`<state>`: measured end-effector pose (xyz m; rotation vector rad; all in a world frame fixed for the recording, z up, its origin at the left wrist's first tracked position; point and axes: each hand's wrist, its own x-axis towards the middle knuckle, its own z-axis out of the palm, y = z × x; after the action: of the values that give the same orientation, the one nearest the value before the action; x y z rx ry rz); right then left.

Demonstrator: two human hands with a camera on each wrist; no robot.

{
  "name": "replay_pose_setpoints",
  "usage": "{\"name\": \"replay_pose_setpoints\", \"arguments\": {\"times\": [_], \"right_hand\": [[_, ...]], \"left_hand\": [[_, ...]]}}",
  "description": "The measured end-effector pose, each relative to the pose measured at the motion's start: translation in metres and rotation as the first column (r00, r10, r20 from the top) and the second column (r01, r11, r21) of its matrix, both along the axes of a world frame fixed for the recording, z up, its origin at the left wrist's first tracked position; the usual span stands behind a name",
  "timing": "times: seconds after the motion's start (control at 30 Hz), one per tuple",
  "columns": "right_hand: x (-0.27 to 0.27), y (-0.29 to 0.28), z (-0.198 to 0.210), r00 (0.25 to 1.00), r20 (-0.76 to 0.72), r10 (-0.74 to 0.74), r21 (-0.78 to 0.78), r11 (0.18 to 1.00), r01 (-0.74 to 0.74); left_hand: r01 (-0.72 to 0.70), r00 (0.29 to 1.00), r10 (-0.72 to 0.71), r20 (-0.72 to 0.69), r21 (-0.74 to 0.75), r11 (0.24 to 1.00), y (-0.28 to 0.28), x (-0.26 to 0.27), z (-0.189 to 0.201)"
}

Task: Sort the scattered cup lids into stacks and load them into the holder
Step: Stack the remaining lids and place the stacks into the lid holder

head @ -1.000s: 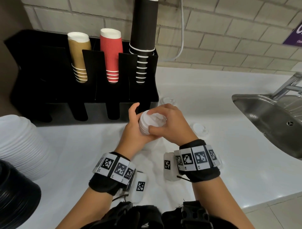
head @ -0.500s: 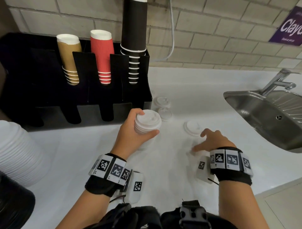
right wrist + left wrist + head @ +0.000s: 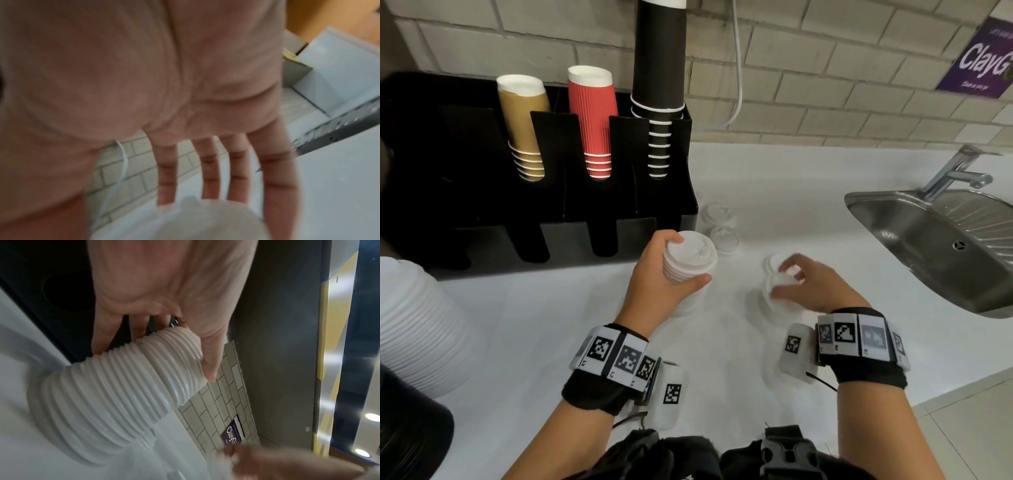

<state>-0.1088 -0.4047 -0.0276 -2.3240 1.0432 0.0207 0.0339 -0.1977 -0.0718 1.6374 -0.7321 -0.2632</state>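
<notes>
A tall stack of white cup lids (image 3: 693, 250) stands on the white counter, and my left hand (image 3: 686, 260) grips it near the top. The left wrist view shows the ribbed stack (image 3: 123, 386) between thumb and fingers of that hand (image 3: 154, 364). To the right, my right hand (image 3: 786, 281) pinches a single white lid (image 3: 774, 284) just above the counter, blurred by motion. In the right wrist view the lid (image 3: 205, 222) sits at the fingertips (image 3: 166, 199). Two loose lids (image 3: 717, 214) (image 3: 724, 236) lie beside the black holder (image 3: 465, 205).
The holder's upper slots hold brown (image 3: 524, 126), red (image 3: 594, 120) and black (image 3: 659, 85) cup stacks. A steel sink (image 3: 928, 246) with a tap (image 3: 955, 171) is at the right. Large white lids (image 3: 414, 325) and black ones (image 3: 407, 438) are stacked at the left.
My right hand let go of the stack's top, swung right and down to the counter, and now pinches a loose lid. The left hand keeps holding the stack.
</notes>
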Motion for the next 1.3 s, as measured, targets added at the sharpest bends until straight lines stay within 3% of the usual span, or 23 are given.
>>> {"name": "replay_pose_setpoints", "arguments": {"times": [0.1, 0.2, 0.47, 0.7, 0.87, 0.97, 1.03, 1.1, 1.17, 1.3], "right_hand": [[0.021, 0.022, 0.018, 0.919, 0.389, 0.070, 0.116, 0.986, -0.124], [0.045, 0.048, 0.025, 0.819, 0.557, 0.140, 0.087, 0.971, -0.225], [0.080, 0.079, 0.022, 0.792, 0.496, 0.355, -0.122, 0.932, -0.341], [0.085, 0.082, 0.022, 0.782, 0.432, 0.449, -0.175, 0.893, -0.416], [0.084, 0.075, 0.017, 0.767, 0.477, 0.429, -0.134, 0.898, -0.419], [0.077, 0.053, 0.010, 0.776, 0.593, 0.214, -0.030, 0.969, -0.244], [0.071, 0.028, 0.004, 0.873, 0.481, 0.083, -0.049, 0.997, -0.068], [0.064, 0.003, -0.004, 0.994, 0.105, -0.016, -0.107, 0.994, 0.027], [0.059, -0.015, -0.010, 0.976, -0.194, -0.096, -0.141, 0.988, 0.069], [0.054, -0.037, -0.018, 0.944, -0.313, -0.110, -0.140, 0.988, 0.069]], "left_hand": [[-0.004, 1.000, 0.004, 0.004, 0.000, 1.000, -0.001, 0.000, -0.002], [0.010, 1.000, -0.010, 0.008, -0.014, 1.000, -0.001, 0.000, -0.001], [-0.010, 0.998, 0.008, -0.057, -0.031, 0.999, -0.003, 0.002, 0.000], [-0.025, 0.997, 0.021, -0.071, -0.045, 0.999, -0.003, 0.003, 0.000], [0.005, 0.999, -0.007, -0.048, -0.043, 0.999, 0.000, 0.002, 0.000], [0.016, 1.000, -0.016, -0.004, -0.016, 1.000, 0.002, 0.002, 0.001], [0.024, 1.000, -0.024, 0.001, 0.006, 1.000, 0.003, 0.003, 0.002], [0.030, 0.999, -0.029, -0.017, 0.009, 1.000, 0.002, 0.002, 0.003], [0.019, 0.999, -0.019, -0.028, -0.008, 1.000, 0.001, 0.002, 0.004], [0.002, 1.000, -0.003, -0.022, -0.017, 1.000, -0.001, 0.005, 0.002]]}}
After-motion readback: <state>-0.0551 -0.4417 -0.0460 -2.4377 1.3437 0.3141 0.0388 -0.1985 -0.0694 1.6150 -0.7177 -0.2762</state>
